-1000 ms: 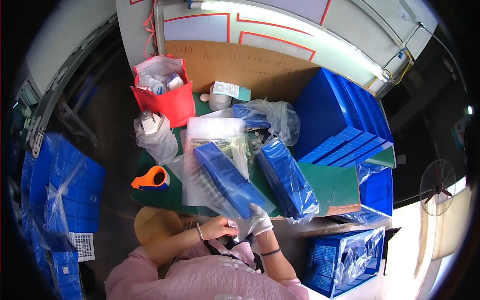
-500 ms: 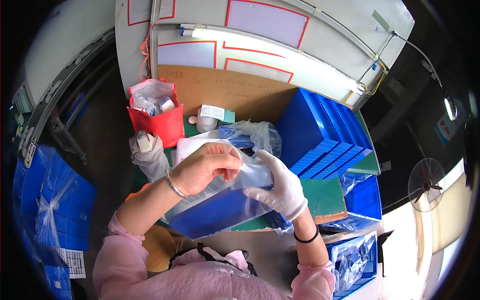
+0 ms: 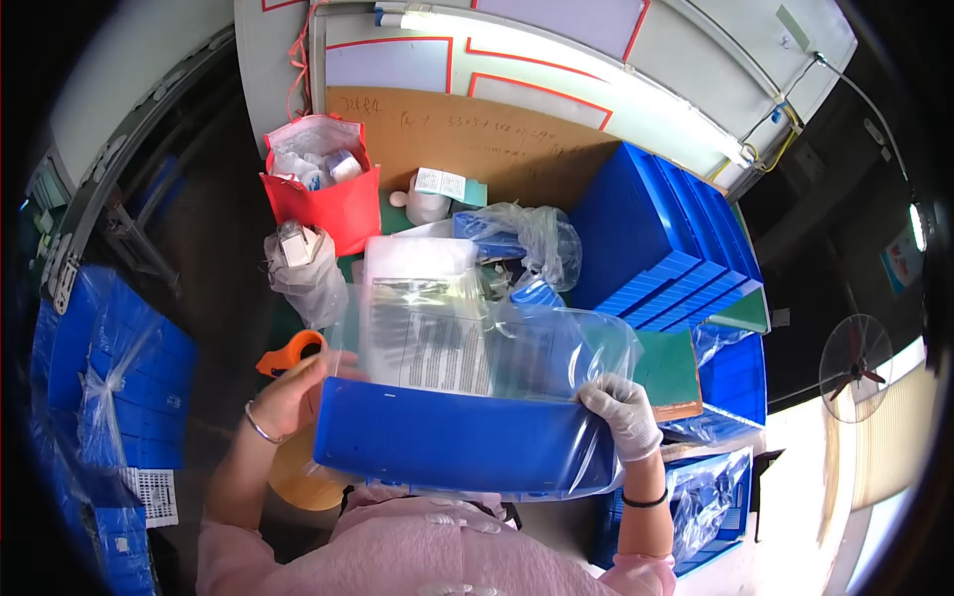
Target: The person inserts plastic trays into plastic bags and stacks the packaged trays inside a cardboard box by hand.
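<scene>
A blue plastic panel [image 3: 457,437] sits inside a clear plastic bag [image 3: 542,348], level in front of my chest, with the bag's loose upper part spread beyond it. At the panel's upper right corner, my gloved right hand [image 3: 621,412] pinches the bag's edge. My bare left hand [image 3: 288,397] is at the left end, its fingers around the bag's side and slightly blurred. Through the film, a sheet with printed lines [image 3: 437,348] shows; whether it lies in or under the bag I cannot tell. A white stack [image 3: 417,258] lies just beyond.
An orange tape dispenser [image 3: 293,353] lies by my left hand. Beyond it are a white plastic bag [image 3: 308,283] and a red bag [image 3: 348,209]. Stacked blue bins [image 3: 656,238] stand at the back right. A blue crate [image 3: 715,507] with clear film sits low on the right.
The bagged panel has turned from tilted to level, facing me. My left hand has moved from the bag's top to its left end; my right hand has moved outward and down.
</scene>
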Demonstrator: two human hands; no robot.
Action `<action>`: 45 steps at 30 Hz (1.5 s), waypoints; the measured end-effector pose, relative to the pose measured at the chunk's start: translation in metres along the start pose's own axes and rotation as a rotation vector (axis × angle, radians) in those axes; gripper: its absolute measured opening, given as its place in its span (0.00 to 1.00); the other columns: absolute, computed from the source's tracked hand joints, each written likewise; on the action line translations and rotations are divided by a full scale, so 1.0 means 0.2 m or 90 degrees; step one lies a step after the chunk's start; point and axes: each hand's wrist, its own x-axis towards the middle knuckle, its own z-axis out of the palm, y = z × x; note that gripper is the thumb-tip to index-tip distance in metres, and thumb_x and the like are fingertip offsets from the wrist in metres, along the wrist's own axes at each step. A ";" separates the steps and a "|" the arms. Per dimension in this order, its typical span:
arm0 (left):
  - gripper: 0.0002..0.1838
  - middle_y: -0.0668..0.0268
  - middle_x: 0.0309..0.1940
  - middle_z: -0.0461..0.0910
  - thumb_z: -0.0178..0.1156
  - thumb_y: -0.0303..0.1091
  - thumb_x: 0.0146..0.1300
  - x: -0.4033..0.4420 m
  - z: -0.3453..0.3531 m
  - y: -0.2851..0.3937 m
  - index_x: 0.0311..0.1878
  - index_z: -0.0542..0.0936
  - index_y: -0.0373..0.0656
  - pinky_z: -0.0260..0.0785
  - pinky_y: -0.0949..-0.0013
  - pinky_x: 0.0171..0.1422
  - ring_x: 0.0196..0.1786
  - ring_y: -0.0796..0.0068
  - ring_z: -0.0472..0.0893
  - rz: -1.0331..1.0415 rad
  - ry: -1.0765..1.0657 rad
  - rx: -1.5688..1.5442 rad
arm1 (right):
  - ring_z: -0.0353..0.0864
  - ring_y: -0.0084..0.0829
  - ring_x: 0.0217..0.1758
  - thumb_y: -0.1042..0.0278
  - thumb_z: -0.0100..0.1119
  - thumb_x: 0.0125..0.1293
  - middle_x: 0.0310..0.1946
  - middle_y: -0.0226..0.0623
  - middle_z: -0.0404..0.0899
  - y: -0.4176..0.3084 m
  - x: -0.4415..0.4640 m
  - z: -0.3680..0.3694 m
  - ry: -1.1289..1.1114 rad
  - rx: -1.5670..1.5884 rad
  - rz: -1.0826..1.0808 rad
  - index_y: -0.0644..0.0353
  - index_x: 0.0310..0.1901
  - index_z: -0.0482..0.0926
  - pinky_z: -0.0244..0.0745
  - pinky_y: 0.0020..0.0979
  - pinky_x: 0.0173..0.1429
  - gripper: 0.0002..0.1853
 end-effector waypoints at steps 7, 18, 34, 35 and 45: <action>0.07 0.65 0.31 0.79 0.53 0.25 0.48 0.03 -0.02 -0.34 0.30 0.80 0.40 0.64 0.68 0.51 0.48 0.67 0.72 0.379 -0.068 0.470 | 0.73 0.23 0.42 0.73 0.53 0.57 0.38 0.32 0.77 0.53 -0.28 -0.13 -0.076 -0.047 0.045 0.64 0.38 0.77 0.65 0.27 0.52 0.08; 0.17 0.68 0.36 0.75 0.64 0.40 0.47 0.17 0.20 -0.21 0.38 0.74 0.44 0.47 0.60 0.64 0.51 0.69 0.69 0.216 -0.310 0.580 | 0.74 0.41 0.44 0.65 0.62 0.47 0.33 0.43 0.76 0.67 -0.68 -0.07 0.017 -0.512 -0.118 0.61 0.39 0.73 0.69 0.35 0.46 0.17; 0.37 0.55 0.52 0.64 0.59 0.53 0.49 1.78 0.74 -0.50 0.57 0.62 0.38 0.52 0.57 0.60 0.57 0.56 0.61 0.368 0.337 0.890 | 0.71 0.45 0.44 0.48 0.52 0.55 0.37 0.47 0.72 0.68 0.42 -0.80 0.142 -0.745 0.018 0.61 0.40 0.73 0.67 0.41 0.46 0.22; 0.41 0.51 0.54 0.61 0.60 0.53 0.48 1.67 0.74 -0.55 0.57 0.58 0.34 0.50 0.56 0.61 0.59 0.54 0.59 0.406 0.391 0.822 | 0.70 0.46 0.46 0.48 0.54 0.54 0.39 0.47 0.72 0.67 0.44 -0.82 0.118 -0.759 0.037 0.60 0.42 0.72 0.67 0.40 0.48 0.23; 0.67 0.43 0.63 0.47 0.65 0.62 0.36 1.30 1.08 -1.12 0.63 0.33 0.27 0.44 0.65 0.68 0.67 0.58 0.51 -0.132 0.308 -0.076 | 0.66 0.38 0.57 0.39 0.51 0.56 0.57 0.43 0.63 1.04 1.17 -1.09 -0.235 -0.017 0.353 0.62 0.59 0.59 0.63 0.36 0.59 0.38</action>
